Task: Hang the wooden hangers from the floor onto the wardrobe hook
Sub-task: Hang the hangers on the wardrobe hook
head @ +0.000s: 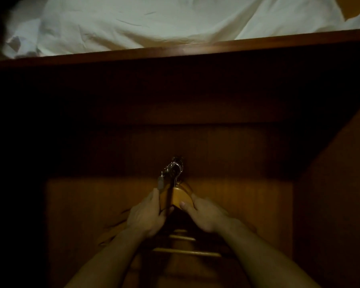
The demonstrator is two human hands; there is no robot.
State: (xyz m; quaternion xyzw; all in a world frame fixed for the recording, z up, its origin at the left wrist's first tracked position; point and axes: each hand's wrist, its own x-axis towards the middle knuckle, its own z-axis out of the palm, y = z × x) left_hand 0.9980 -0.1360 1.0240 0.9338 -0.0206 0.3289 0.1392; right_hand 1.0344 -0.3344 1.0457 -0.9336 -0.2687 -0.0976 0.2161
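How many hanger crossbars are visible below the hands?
3, on the wooden hangers, stacked: top crossbar, middle crossbar, lowest crossbar. More may be hidden in shadow.

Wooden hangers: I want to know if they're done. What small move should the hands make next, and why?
Probably let go gently, one hand first. The left hand and right hand grip the wooden hangers by their shoulders, and their metal hooks seem looped over the wardrobe hook, though dimness hides the seating.

Head view, close, facing wardrobe (195, 142)
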